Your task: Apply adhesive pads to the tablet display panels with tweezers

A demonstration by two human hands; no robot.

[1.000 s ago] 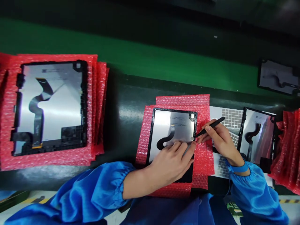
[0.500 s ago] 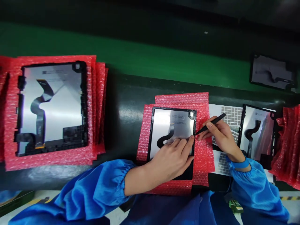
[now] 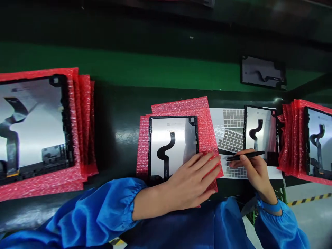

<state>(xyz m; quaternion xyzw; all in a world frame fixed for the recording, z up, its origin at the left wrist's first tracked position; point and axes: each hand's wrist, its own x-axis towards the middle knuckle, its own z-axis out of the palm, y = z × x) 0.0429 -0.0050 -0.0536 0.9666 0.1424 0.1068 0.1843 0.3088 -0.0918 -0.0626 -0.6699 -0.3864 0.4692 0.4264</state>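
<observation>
head view: the left hand (image 3: 190, 183) lay flat, palm down and fingers spread apart, gripping nothing. it pressed on the lower right corner of a silver-backed display panel with a black frame (image 3: 162, 136), and its fingertips reached onto the red bubble wrap sheets (image 3: 204, 119) under that panel. a curved black flex cable (image 3: 166, 150) ran down the middle of the panel's back. the panel sat in the centre of the dark bench (image 3: 116, 114), just in front of the person.

the right hand (image 3: 255, 171) had its fingers pinched together on a slim black pointed tool (image 3: 249, 155), held nearly level. the tool's tip pointed left over a white sheet printed with grids of small grey squares (image 3: 233, 119), just beside the red wrap. whether the tip touched the sheet could not be told. a blue wrist strap (image 3: 272, 207) circled the right wrist above a blue sleeve (image 3: 282, 228).

a second silver panel (image 3: 259, 129) lay on the far right part of the white sheet. a third panel (image 3: 317, 141) sat on a red stack at the right edge. a large panel (image 3: 31, 121) rested on red wrap at the left, well apart. a dark panel (image 3: 263, 72) lay on the green belt (image 3: 129, 69) beyond.
</observation>
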